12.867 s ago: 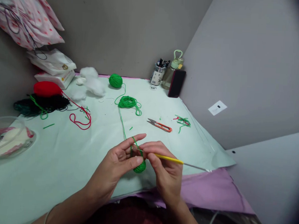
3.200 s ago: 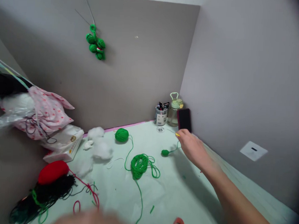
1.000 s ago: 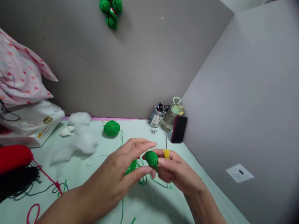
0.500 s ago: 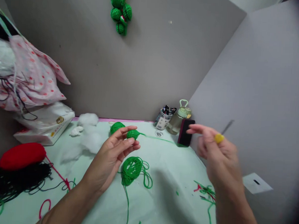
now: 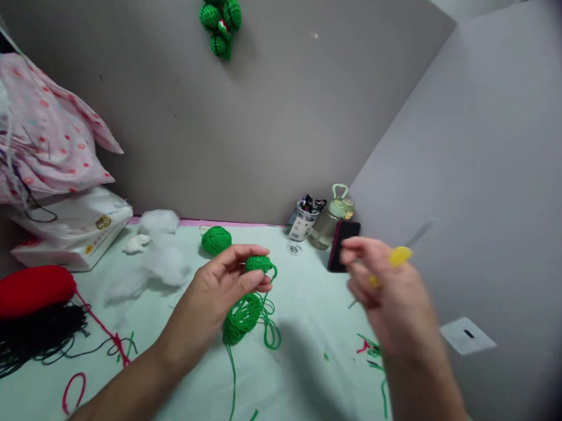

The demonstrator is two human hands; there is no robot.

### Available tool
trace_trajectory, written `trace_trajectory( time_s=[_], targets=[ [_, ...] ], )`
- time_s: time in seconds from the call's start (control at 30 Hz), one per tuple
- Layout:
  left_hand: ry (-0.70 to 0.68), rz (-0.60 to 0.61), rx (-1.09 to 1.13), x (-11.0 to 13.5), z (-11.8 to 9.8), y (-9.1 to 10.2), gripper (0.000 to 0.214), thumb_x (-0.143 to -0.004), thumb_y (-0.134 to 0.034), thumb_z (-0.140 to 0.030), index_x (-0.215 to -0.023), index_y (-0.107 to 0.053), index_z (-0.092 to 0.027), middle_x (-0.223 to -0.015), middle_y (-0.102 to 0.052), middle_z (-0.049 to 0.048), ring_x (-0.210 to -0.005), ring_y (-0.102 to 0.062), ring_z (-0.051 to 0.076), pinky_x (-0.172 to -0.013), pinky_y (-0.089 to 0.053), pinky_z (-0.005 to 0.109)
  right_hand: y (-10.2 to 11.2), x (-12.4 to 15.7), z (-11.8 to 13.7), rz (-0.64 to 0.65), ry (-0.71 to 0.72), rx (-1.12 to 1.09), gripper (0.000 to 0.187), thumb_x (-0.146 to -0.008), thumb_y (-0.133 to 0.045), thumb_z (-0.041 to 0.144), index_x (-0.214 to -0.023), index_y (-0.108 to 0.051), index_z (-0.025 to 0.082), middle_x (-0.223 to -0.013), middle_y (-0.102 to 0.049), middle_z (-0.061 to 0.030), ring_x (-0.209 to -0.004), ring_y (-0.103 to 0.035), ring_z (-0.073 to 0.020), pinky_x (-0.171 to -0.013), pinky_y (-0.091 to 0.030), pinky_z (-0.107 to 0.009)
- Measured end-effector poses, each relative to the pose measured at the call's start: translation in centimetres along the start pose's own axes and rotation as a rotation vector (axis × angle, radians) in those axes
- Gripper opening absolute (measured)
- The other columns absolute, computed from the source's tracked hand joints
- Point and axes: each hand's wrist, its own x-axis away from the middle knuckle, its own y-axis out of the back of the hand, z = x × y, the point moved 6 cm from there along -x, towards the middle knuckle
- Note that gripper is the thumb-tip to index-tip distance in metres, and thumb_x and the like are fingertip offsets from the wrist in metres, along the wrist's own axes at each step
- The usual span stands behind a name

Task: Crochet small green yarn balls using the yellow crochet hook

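My left hand (image 5: 225,283) pinches a small green crocheted ball (image 5: 258,264) between thumb and fingers, above the table. A green yarn tail curls down from the ball's right side. Over to the right, my right hand (image 5: 390,285) is closed round a yellow-handled crochet hook (image 5: 400,256). Its thin metal shaft points up and right, blurred by motion. Below my left hand lies a loose coil of green yarn (image 5: 242,319). Behind it sits a wound green yarn ball (image 5: 216,240).
White stuffing (image 5: 165,264) lies left of my left hand. Further left are red yarn (image 5: 29,291) and black yarn (image 5: 34,329). A pen cup (image 5: 301,223), a bottle (image 5: 326,225) and a phone (image 5: 342,245) stand at the back. Yarn scraps (image 5: 372,350) lie at right.
The yarn tail that stretched rightward from the crocheted ball now hangs slack and curled. My left hand has tilted the ball and shifted slightly right; my right hand has moved a little left.
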Motion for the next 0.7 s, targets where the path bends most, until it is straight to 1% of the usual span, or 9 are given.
trace_trajectory(
  time_s=[0.07,0.13,0.2,0.23,0.3,0.37,0.53,0.6,0.7],
  targets=[
    [-0.077,-0.009,-0.080,0.3,-0.4,-0.4,0.026,-0.085,-0.080,-0.034,-0.110,-0.073,-0.027,-0.097,-0.071,0.0021,-0.092,-0.068,0.020,-0.083,-0.054,0.030,-3.7,1.2,-0.9,0.136,-0.105,-0.078,0.035,-0.090,-0.069,0.050,-0.114,-0.063,0.025,-0.097,-0.063,-0.0016,-0.048,-0.026,-0.0048,-0.042,-0.020,-0.025],
    [-0.141,-0.022,-0.124,0.6,-0.7,-0.6,0.022,-0.085,-0.079,-0.033,-0.105,-0.072,-0.027,-0.098,-0.070,0.0017,-0.091,-0.065,0.020,-0.079,-0.052,0.029,-6.9,2.5,-1.5,0.350,-0.204,-0.037,0.039,-0.084,-0.079,0.040,-0.116,-0.062,0.026,-0.092,-0.060,0.0020,-0.055,-0.038,-0.0064,-0.048,-0.030,-0.023],
    [-0.169,-0.026,-0.163,0.6,-0.7,-0.5,0.015,-0.087,-0.077,-0.035,-0.097,-0.071,-0.026,-0.090,-0.067,0.0000,-0.083,-0.061,0.017,-0.073,-0.049,0.026,-8.4,3.3,-1.7,0.494,-0.236,0.001,0.022,-0.086,-0.077,0.037,-0.096,-0.063,0.023,-0.073,-0.050,0.0060,-0.059,-0.037,-0.0083,-0.052,-0.030,-0.023],
    [-0.164,-0.025,-0.182,0.6,-0.6,-0.3,0.015,-0.088,-0.076,-0.037,-0.094,-0.069,-0.025,-0.083,-0.064,-0.0013,-0.076,-0.057,0.015,-0.069,-0.047,0.025,-8.6,3.4,-1.7,0.520,-0.232,0.024,0.022,-0.088,-0.075,0.038,-0.085,-0.060,0.021,-0.067,-0.044,0.0069,-0.059,-0.035,-0.0088,-0.052,-0.028,-0.024],
    [-0.138,-0.023,-0.183,0.3,-0.1,-0.1,0.018,-0.090,-0.073,-0.042,-0.091,-0.067,-0.025,-0.070,-0.054,-0.0040,-0.065,-0.048,0.013,-0.060,-0.040,0.024,-8.2,3.1,-1.6,0.482,-0.194,0.056,0.033,-0.091,-0.071,0.042,-0.072,-0.054,0.020,-0.063,-0.037,0.0071,-0.058,-0.030,-0.0092,-0.052,-0.026,-0.025],
    [-0.093,-0.025,-0.100,0.1,0.4,0.0,0.020,-0.091,-0.073,-0.042,-0.089,-0.066,-0.024,-0.068,-0.049,-0.0052,-0.062,-0.044,0.012,-0.059,-0.038,0.024,-7.4,2.6,-1.5,0.394,-0.151,0.051,0.035,-0.092,-0.069,0.046,-0.073,-0.055,0.020,-0.063,-0.037,0.0072,-0.057,-0.028,-0.0093,-0.052,-0.025,-0.025],
    [0.085,0.098,0.142,0.2,1.4,-1.5,0.023,-0.083,-0.082,-0.033,-0.095,-0.067,-0.023,-0.085,-0.060,-0.0030,-0.076,-0.058,0.012,-0.075,-0.044,0.025,-6.6,2.2,-2.1,0.273,-0.131,-0.082,0.034,-0.092,-0.068,0.050,-0.079,-0.059,0.021,-0.063,-0.044,0.0063,-0.055,-0.031,-0.0091,-0.050,-0.025,-0.025],
    [0.097,0.123,0.132,0.4,1.4,-1.9,0.026,-0.080,-0.085,-0.033,-0.094,-0.066,-0.022,-0.085,-0.061,-0.0026,-0.073,-0.057,0.012,-0.072,-0.044,0.025,-6.4,2.0,-2.2,0.229,-0.163,-0.161,0.034,-0.092,-0.068,0.052,-0.081,-0.060,0.020,-0.065,-0.048,0.0056,-0.051,-0.028,-0.0076,-0.047,-0.023,-0.024],
    [0.067,0.099,0.072,0.6,1.4,-1.8,0.029,-0.077,-0.087,-0.035,-0.088,-0.064,-0.021,-0.077,-0.057,-0.0037,-0.066,-0.048,0.010,-0.061,-0.040,0.023,-6.5,1.8,-2.0,0.229,-0.225,-0.284,0.035,-0.092,-0.066,0.054,-0.085,-0.065,0.019,-0.061,-0.041,0.0077,-0.046,-0.016,-0.0055,-0.043,-0.016,-0.024]
  ],
)
